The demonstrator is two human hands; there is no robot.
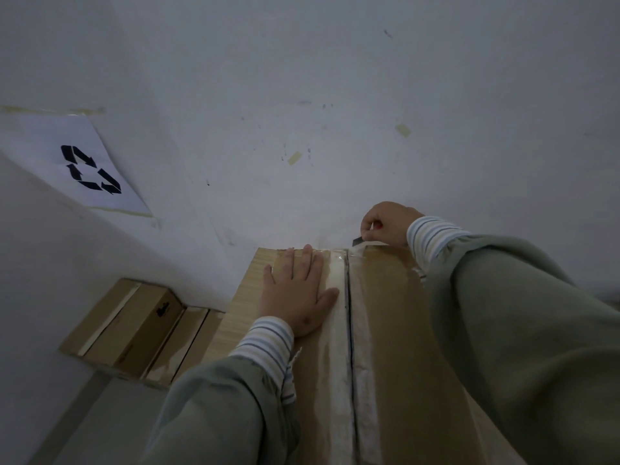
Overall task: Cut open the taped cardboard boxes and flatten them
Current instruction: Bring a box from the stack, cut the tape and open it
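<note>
The head view looks down on a large cardboard box (396,313) that stands against a pale grey-white wall (335,95). The top of the box is brown and fills the lower middle of the picture. A wide strip of clear tape (335,347) runs along the centre seam (350,330), and the seam shows as a dark narrow line between the two flaps.

The left hand (298,290) lies flat on the left flap, just beside the seam, with the fingers straight and a little spread, pressing on the cardboard. The right hand (385,223) is at the far edge of the box, near the wall. Its fingers are curled around a small cutter (358,241), and the dark blade touches the tape at the far end of the seam. Both arms wear a grey-green sleeve (520,330) over a striped cuff (432,236).

To the left, lower down, a second cardboard box (131,327) lies on the floor, closed with pale tape and touching the wall. Above it a white sheet of paper (77,162) with a black recycling symbol is fixed to the wall with tape. Two small pieces of masking tape (402,130) stick on the wall, which also has some dark marks. The light in the room is dim.
</note>
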